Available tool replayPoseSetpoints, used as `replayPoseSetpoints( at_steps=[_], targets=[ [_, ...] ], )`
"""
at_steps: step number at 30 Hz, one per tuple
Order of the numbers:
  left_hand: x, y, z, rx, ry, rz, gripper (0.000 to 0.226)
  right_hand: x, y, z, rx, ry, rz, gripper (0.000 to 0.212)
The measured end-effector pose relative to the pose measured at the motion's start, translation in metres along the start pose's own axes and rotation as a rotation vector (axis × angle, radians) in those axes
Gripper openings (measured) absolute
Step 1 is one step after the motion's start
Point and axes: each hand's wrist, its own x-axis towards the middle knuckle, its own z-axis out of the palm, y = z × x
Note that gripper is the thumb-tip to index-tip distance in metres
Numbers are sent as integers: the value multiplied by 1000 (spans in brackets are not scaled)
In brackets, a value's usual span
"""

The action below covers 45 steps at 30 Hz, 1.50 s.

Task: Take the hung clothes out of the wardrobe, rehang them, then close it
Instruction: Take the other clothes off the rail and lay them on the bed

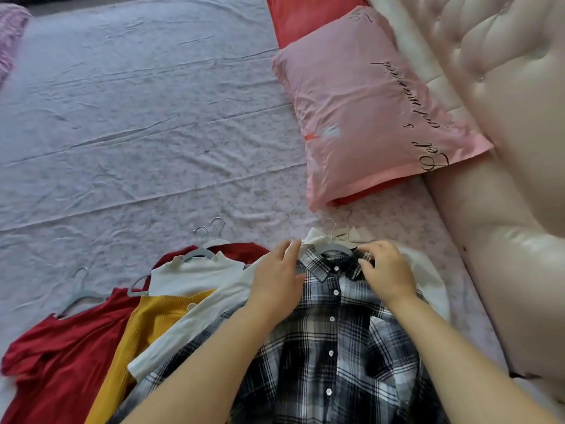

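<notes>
Two hands: both of yours are at the neck of the plaid shirt [330, 347], which lies buttoned-up on the near right of the bed sheet [137, 117].
Left hand [278, 276]: fingers fairly straight, lying flat on the shirt's left shoulder beside the collar; it grips nothing that I can see.
Right hand [385, 270]: fingertips curled in, pinching the right side of the collar.
Grey hanger [331, 247]: sits inside the collar between your hands, hook pointing far.
Risk, slipping: if you lift by the collar alone, the hanger may slide out of one shoulder, since only cloth is pinched.
Risk, tangling: a white garment [428, 270] lies under the shirt with its own hooks just beside this one; pulling up could drag it along.
Risk, neighbours: the shirt overlaps the white top [195, 276] to the left; a sideways tug would disturb it, the yellow sweater [153, 325] and the red dress [61, 356] further left.
Containers: the wardrobe is not in view, so you cannot judge its state from here; every garment lies loose on the bed.
Far right: a pink pillow [367, 117] rests against the padded headboard [504, 87].
</notes>
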Motion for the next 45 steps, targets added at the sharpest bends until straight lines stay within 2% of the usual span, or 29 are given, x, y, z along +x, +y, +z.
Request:
replayPoseSetpoints(
  at_steps=[8, 15, 23, 32, 38, 45],
  targets=[
    [-25, -15, -35, 47, 26, -19, 63, -19, -31, -1, 0, -35, -11, 28],
    [-79, -75, -89, 20, 123, -86, 63, -50, -112, 20, -86, -67, -151, 26],
    [-200, -228, -161, -5, 269, -201, 61, -129, -284, 107, -166, -89, -366, 26],
    [-390, -428, -225, 84, 369, -514, 63, -259, -499, 261, -187, -283, -688, 31],
    [-474, -506, -240, 45, 411, -710, 65, -309, -596, 327, -206, -405, -873, 35],
    [-525, -573, -260, -11, 408, -867, 66, -340, -677, 394, -270, -491, -1006, 38]
  ],
)
